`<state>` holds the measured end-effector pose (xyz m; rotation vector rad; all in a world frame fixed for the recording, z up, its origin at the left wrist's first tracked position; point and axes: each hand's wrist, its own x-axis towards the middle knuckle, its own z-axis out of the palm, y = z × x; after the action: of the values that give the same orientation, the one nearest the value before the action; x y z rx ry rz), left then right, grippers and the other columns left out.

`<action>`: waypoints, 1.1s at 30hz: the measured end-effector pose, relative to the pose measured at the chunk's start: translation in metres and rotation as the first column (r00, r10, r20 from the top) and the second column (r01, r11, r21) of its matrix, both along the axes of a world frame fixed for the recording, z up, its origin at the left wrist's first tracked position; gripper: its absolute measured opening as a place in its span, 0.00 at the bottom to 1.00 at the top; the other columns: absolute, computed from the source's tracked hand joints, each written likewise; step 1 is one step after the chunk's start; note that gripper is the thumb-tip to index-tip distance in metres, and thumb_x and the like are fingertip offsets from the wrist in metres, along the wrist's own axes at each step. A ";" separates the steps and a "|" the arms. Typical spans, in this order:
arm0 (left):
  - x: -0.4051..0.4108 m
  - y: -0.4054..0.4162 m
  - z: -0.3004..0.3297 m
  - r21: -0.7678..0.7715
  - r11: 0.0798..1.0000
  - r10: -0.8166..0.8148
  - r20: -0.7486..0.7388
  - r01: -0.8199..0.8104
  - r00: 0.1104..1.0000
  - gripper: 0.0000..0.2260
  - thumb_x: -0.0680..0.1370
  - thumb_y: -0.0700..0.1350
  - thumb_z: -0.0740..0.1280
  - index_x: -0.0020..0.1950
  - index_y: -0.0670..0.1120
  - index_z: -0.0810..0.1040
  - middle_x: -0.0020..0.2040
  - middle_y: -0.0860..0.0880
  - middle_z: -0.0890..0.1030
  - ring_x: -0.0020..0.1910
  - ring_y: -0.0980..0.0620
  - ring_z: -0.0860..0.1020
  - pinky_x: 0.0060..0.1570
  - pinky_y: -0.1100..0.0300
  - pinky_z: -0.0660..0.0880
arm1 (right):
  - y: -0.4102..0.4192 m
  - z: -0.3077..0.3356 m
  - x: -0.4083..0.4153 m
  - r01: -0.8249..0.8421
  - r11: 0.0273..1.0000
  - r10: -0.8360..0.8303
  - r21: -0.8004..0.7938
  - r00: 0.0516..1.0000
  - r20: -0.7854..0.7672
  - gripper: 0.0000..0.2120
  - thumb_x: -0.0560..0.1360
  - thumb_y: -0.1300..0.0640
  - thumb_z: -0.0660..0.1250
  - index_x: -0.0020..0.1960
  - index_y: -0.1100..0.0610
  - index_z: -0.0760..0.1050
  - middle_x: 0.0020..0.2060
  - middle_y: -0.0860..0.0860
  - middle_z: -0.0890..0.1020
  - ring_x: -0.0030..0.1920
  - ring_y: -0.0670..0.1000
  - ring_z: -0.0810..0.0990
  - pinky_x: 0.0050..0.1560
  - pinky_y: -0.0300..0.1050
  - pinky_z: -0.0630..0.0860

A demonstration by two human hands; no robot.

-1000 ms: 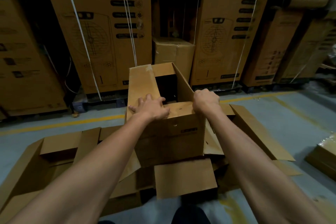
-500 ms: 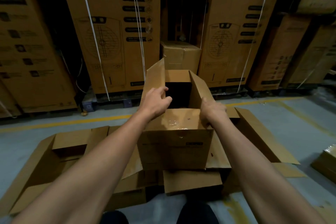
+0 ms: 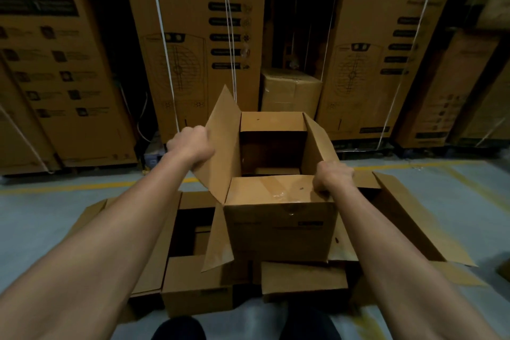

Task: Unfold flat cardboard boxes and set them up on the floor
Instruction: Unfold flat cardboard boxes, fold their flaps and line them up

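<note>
Head view: left hand (image 3: 190, 143) is gripping the box's (image 3: 278, 229) raised left flap (image 3: 220, 146), while right hand (image 3: 332, 176) is gripping its right flap (image 3: 317, 143) by the near corner.

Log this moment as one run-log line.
step: opening top flaps | left hand: grips left flap, raised | right hand: grips box at right near corner | box: upright on other cartons
</note>
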<state>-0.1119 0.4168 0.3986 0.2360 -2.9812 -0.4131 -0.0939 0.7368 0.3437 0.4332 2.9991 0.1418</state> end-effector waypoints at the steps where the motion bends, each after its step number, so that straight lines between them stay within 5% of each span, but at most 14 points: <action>1: 0.000 -0.001 -0.002 -0.102 0.995 0.023 0.065 -0.017 0.998 0.19 0.79 0.53 0.67 0.69 0.51 0.75 0.56 0.46 0.78 0.55 0.41 0.78 0.57 0.43 0.78 | -0.001 0.000 0.000 0.001 1.000 -0.001 0.004 1.000 -0.001 0.13 0.75 0.53 0.74 0.56 0.53 0.75 0.49 0.54 0.78 0.50 0.56 0.78 0.53 0.54 0.78; 5: -0.006 0.008 -0.031 -0.295 0.953 0.121 0.179 -0.064 0.976 0.34 0.80 0.65 0.63 0.81 0.50 0.63 0.81 0.38 0.60 0.80 0.32 0.55 0.73 0.23 0.50 | -0.001 -0.003 -0.003 0.005 1.000 -0.005 -0.001 1.000 0.006 0.12 0.77 0.51 0.72 0.58 0.54 0.76 0.49 0.55 0.78 0.51 0.56 0.78 0.54 0.55 0.79; 7: -0.011 0.017 -0.048 -0.333 0.941 0.130 0.184 -0.063 0.974 0.40 0.79 0.72 0.58 0.85 0.50 0.58 0.85 0.37 0.48 0.83 0.31 0.42 0.73 0.22 0.38 | 0.001 -0.003 -0.006 0.014 1.000 -0.014 -0.003 1.000 0.005 0.10 0.78 0.52 0.71 0.57 0.55 0.76 0.49 0.55 0.78 0.50 0.55 0.79 0.55 0.55 0.80; 9: -0.019 0.027 -0.061 -0.333 0.941 0.133 0.196 -0.061 0.972 0.45 0.77 0.76 0.54 0.85 0.48 0.56 0.85 0.37 0.45 0.83 0.32 0.39 0.73 0.23 0.34 | 0.003 -0.004 -0.010 0.022 1.000 -0.022 -0.008 1.000 -0.001 0.08 0.79 0.53 0.70 0.55 0.55 0.76 0.49 0.55 0.79 0.50 0.55 0.80 0.52 0.53 0.80; 14: -0.037 0.059 -0.077 -0.234 0.971 0.097 0.238 -0.040 0.966 0.45 0.75 0.76 0.60 0.82 0.47 0.62 0.81 0.35 0.60 0.79 0.28 0.57 0.73 0.25 0.56 | 0.009 -0.006 -0.025 0.054 0.998 -0.054 -0.030 0.999 0.006 0.11 0.79 0.53 0.71 0.59 0.56 0.77 0.50 0.54 0.80 0.51 0.54 0.81 0.53 0.53 0.82; 18: -0.053 0.066 -0.085 -0.198 0.979 0.093 0.245 -0.044 0.965 0.34 0.76 0.60 0.72 0.77 0.48 0.65 0.72 0.34 0.69 0.70 0.27 0.69 0.64 0.25 0.70 | 0.015 -0.011 -0.032 0.045 0.999 -0.044 0.024 0.999 -0.021 0.17 0.79 0.53 0.72 0.65 0.55 0.74 0.53 0.56 0.77 0.53 0.56 0.80 0.56 0.55 0.81; 21: -0.063 0.062 -0.089 -0.158 0.987 0.034 0.203 -0.001 0.979 0.28 0.75 0.55 0.74 0.71 0.49 0.68 0.58 0.40 0.75 0.58 0.36 0.77 0.58 0.33 0.78 | 0.017 -0.016 -0.039 0.047 0.998 -0.045 0.038 0.998 -0.041 0.17 0.78 0.53 0.72 0.65 0.56 0.74 0.52 0.56 0.77 0.52 0.56 0.80 0.56 0.55 0.82; 24: -0.061 0.059 -0.086 -0.113 0.991 -0.050 0.178 0.071 0.983 0.21 0.77 0.52 0.73 0.65 0.48 0.72 0.48 0.46 0.74 0.51 0.43 0.78 0.55 0.43 0.81 | 0.019 -0.019 -0.042 0.040 0.999 -0.038 0.032 0.997 -0.064 0.17 0.78 0.53 0.72 0.64 0.56 0.74 0.50 0.55 0.78 0.50 0.55 0.80 0.55 0.54 0.81; 33: -0.059 0.072 -0.100 0.127 0.991 -0.045 0.111 0.031 0.993 0.22 0.80 0.42 0.71 0.72 0.45 0.70 0.51 0.46 0.74 0.50 0.47 0.77 0.54 0.49 0.82 | 0.020 -0.022 -0.041 0.055 0.998 -0.055 0.000 0.996 -0.076 0.18 0.78 0.53 0.72 0.65 0.56 0.73 0.54 0.56 0.77 0.53 0.56 0.79 0.57 0.56 0.80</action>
<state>-0.1705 0.4889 0.2983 0.2225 -3.0785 -0.6126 -0.1353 0.7565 0.3217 0.5327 3.0584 0.1262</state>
